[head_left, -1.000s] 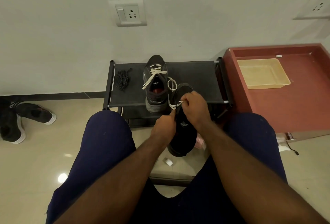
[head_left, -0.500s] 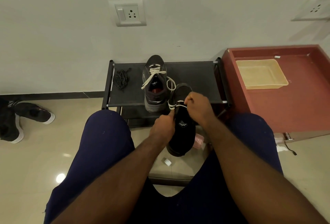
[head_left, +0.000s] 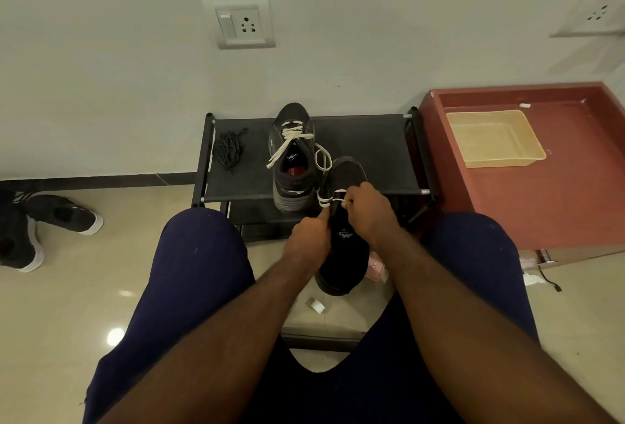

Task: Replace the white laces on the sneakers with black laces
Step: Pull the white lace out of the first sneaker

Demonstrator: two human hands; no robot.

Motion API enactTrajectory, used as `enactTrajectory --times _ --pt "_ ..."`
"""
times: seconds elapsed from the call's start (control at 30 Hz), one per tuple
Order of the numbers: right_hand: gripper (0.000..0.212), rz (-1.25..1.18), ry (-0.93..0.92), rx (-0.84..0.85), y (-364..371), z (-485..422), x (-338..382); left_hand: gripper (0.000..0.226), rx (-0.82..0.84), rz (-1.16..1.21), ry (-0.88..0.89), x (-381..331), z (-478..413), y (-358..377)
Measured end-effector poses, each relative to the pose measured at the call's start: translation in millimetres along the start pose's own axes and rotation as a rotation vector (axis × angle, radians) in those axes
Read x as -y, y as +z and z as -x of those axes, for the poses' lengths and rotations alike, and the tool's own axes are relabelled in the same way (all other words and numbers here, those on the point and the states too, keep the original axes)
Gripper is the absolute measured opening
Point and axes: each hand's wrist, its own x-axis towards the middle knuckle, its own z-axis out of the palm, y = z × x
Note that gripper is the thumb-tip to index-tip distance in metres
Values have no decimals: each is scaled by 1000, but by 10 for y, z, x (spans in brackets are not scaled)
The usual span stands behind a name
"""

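Head view: the left hand grips the side of the held sneaker, which hangs between the knees, toe resting against the front edge of the shoe rack. Its thumb points up toward the eyelets. The right hand pinches the white lace just above the tongue. The two hands are close together on the same shoe but not touching.

Over the last second the right hand has shifted slightly off the tongue. The tongue's logo now shows, along with two short white rows across the front eyelets, where before the fingers covered that spot. A slack loop of the same lace trails back toward the second sneaker.

This looks like unlacing well under way on this shoe, with only the lowest rows left to pull out. The rest of the task is ahead. The second sneaker stands on the rack with its white lacing loosened but in place. The black laces lie in an untouched bundle at the rack's left end, well apart from both hands.
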Motion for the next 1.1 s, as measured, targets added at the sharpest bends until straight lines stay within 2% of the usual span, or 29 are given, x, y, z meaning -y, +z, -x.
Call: enactTrajectory --times 0.07,0.13,0.2,0.3,0.33,0.4,0.47,0.6,0.67,0.77,0.83,0.97,1.03,1.1 --pt "14 -53 21 -95 -10 -18 -13 36 2 -6 12 -2 7 -2" --pt "10 -220 70 -194 -40 -62 -25 36 2 -2 21 4 11 -6" --pt "11 -586 173 -272 -114 -98 -27 37 4 -6 15 12 4 -12" --pt "14 -1466 339 -295 -348 -95 19 38 12 -8 -8 20 -8 3" --pt "19 -1685 368 -279 -418 -74 25 37 16 -5 -15 19 -9 8" --pt "27 -1836 433 -265 -489 -55 -20 36 22 17 -23 32 -16 23" --pt "27 -1670 467 -276 -506 -54 -95 38 20 24 -30 37 -23 35" --pt "11 -651 224 -208 -342 -97 -226 36 15 39 -26 33 -18 40" --pt "8 -457 144 -84 -217 -103 -237 37 5 56 -26 41 -16 41" --pt "17 -407 196 -32 -174 -117 -258 39 -17 83 -33 61 -12 36" --pt "17 -459 255 -151 -250 -146 -263 40 -24 149 -45 77 -8 24" --pt "14 -936 212 -525 -456 -131 -215 36 -124 351 -40 80 -19 -12" --pt "17 -1027 164 -570 -538 -101 -203 34 -169 415 -37 51 -34 -38" --pt "22 -973 142 -529 -546 -104 -238 33 -176 479 -37 31 -59 -64"
